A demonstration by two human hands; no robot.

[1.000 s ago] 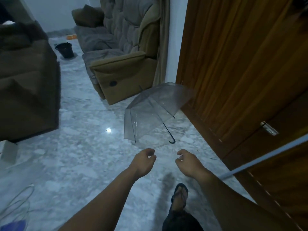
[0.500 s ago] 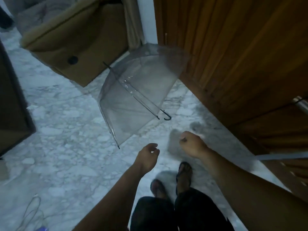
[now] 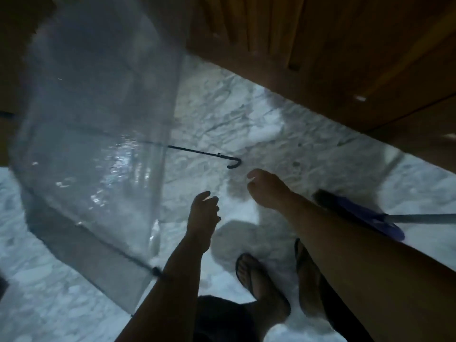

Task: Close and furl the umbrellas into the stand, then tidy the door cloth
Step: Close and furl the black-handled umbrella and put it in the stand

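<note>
Nearest the camera: two feet in flip-flops (image 3: 259, 280) on the marble floor (image 3: 246, 114), dark shorts at the bottom edge. Both forearms reach forward and down. Left hand (image 3: 203, 213) hangs over the floor, fingers loosely curled, holding nothing; it sits just beside the near rim of the clear umbrella (image 3: 98, 144), no contact visible. Right hand (image 3: 265, 187) also empty, fingers loosely bent, thumb and forefinger tips near each other; it is near the hooked handle (image 3: 234, 163) but apart from it, the hook just up and left of the fingertips. Umbrella lies open on its side on the floor, canopy filling the left of the view, dark shaft running right from under the canopy to the hook. A dark rib tip (image 3: 156, 271) shows beside the left forearm. At right, a blue broom head (image 3: 370, 218) with a grey pole, partly hidden behind the right forearm and cut off by the frame edge. Farthest: wooden door (image 3: 320, 45) along the top. Whole frame motion-blurred; canopy's far edge and ribs hard to make out.
</note>
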